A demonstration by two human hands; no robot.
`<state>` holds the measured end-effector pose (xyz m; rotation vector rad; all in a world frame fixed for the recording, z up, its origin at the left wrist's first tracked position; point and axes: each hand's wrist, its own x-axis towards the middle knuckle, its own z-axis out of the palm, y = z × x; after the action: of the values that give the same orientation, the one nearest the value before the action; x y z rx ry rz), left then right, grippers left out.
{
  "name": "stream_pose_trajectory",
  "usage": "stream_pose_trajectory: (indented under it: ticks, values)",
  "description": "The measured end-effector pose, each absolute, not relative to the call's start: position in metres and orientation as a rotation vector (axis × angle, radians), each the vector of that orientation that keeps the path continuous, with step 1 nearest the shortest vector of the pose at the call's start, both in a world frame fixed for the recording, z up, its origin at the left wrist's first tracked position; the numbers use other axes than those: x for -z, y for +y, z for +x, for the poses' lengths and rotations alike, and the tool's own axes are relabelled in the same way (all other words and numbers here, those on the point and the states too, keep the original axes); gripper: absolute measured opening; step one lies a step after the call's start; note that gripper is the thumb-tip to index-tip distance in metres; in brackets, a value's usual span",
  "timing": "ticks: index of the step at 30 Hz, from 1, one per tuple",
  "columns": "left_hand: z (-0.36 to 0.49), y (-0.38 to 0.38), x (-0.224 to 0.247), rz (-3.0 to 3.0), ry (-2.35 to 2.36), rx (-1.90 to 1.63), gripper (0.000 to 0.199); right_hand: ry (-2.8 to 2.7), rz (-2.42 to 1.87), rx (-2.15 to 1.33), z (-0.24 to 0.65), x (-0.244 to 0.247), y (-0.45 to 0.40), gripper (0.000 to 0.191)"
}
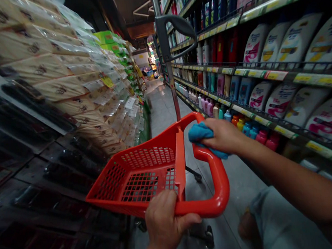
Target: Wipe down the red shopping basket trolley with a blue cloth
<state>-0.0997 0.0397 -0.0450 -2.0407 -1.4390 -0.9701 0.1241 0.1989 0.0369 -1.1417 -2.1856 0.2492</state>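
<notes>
A red plastic shopping cart (182, 159) stands tilted in view before me, its latticed basket without goods inside. My left hand (164, 223) grips the near end of its looped handle, thumb along the bar. At the far side of the same handle, my right hand (218, 136) presses a blue cloth (200, 132) around the red tube. Part of the cloth hangs below the fingers. Behind the basket rises a metal pole (176, 103) with a dark grey looped grip (180, 33).
Stacked packs in cream wrapping (59, 89) line the left, with green packs (110, 38) farther along. On the right, shelves (268, 67) hold many bottles (283, 41). A tiled aisle floor (158, 101) runs between. Cart wheels (208, 236) rest on the tiles.
</notes>
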Motion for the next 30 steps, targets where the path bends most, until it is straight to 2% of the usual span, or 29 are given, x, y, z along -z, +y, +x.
stream_pose_trajectory:
  ticks: [3, 7, 10, 14, 17, 22, 27, 30]
  values:
    - [-0.108, 0.043, 0.049, -2.030, -1.449, 1.014, 0.067, -1.876, -1.247, -0.400, 0.126, -0.020, 0.206, 0.018]
    - [-0.112, 0.040, 0.040, -2.084, -1.475, 1.098, 0.065, -1.795, -0.963, -0.360, 0.116, 0.001, 0.142, 0.021]
    - [-0.097, 0.029, 0.024, -2.176, -1.459, 1.143, 0.043, -1.813, -0.751, -0.424, 0.108, 0.011, 0.103, 0.023]
    - [-0.069, 0.018, 0.007, -2.169, -1.525, 1.022, 0.019, -1.597, -0.940, -0.545, 0.101, 0.017, 0.132, 0.020]
    - [-0.066, 0.018, 0.001, -2.106, -1.542, 0.973, 0.019, -1.478, -1.054, -0.570, 0.096, 0.016, 0.156, 0.021]
    - [-0.091, 0.010, -0.003, -2.221, -1.447, 1.049, 0.025, -1.835, -1.026, -0.402, 0.099, -0.001, 0.159, 0.023]
    - [-0.119, -0.012, -0.008, -2.315, -1.494, 1.112, 0.028, -1.926, -1.398, -0.290, 0.116, -0.021, 0.216, 0.027]
    - [-0.128, -0.023, -0.013, -2.305, -1.525, 1.117, 0.033, -2.016, -1.419, -0.305, 0.122, -0.028, 0.229, 0.024]
